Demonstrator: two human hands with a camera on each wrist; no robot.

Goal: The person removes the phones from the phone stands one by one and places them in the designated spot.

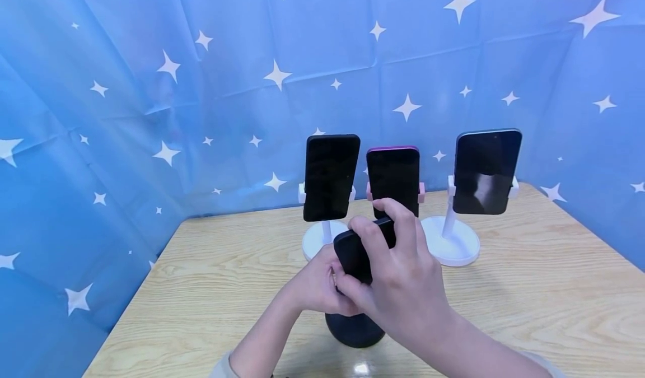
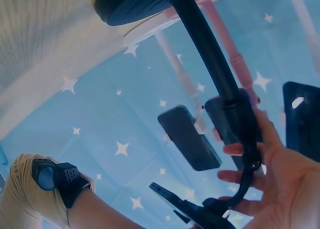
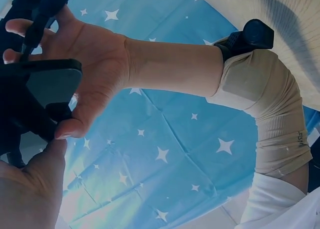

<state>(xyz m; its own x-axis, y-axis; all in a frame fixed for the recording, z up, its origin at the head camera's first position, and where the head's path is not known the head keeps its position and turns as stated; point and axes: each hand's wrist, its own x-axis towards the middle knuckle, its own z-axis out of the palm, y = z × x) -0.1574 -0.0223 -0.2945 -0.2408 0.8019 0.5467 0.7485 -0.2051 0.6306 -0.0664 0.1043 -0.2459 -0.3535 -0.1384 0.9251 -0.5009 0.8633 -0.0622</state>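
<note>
A black smartphone (image 1: pixel 353 259) tilts in front of me, pinched by the fingers and thumb of my right hand (image 1: pixel 403 280). My left hand (image 1: pixel 319 285) grips the upper part of a black phone stand, its fingers around the bent neck (image 2: pixel 246 176) in the left wrist view. The stand's round black base (image 1: pixel 355 332) shows below my hands, and its straight pole (image 2: pixel 205 44) is seen from the left wrist. In the right wrist view, my left thumb (image 3: pixel 72 129) lies at the phone's edge, near my right thumb (image 3: pixel 42 184).
Behind my hands, a white stand (image 1: pixel 326 232) holds a black phone (image 1: pixel 330 179), pink clamps (image 1: pixel 421 192) hold a pink-edged phone (image 1: pixel 394 173), and another white stand (image 1: pixel 456 246) holds a phone (image 1: pixel 486 171). They stand on a wooden table (image 1: pixel 211 294) before a blue starred curtain (image 1: pixel 227 115).
</note>
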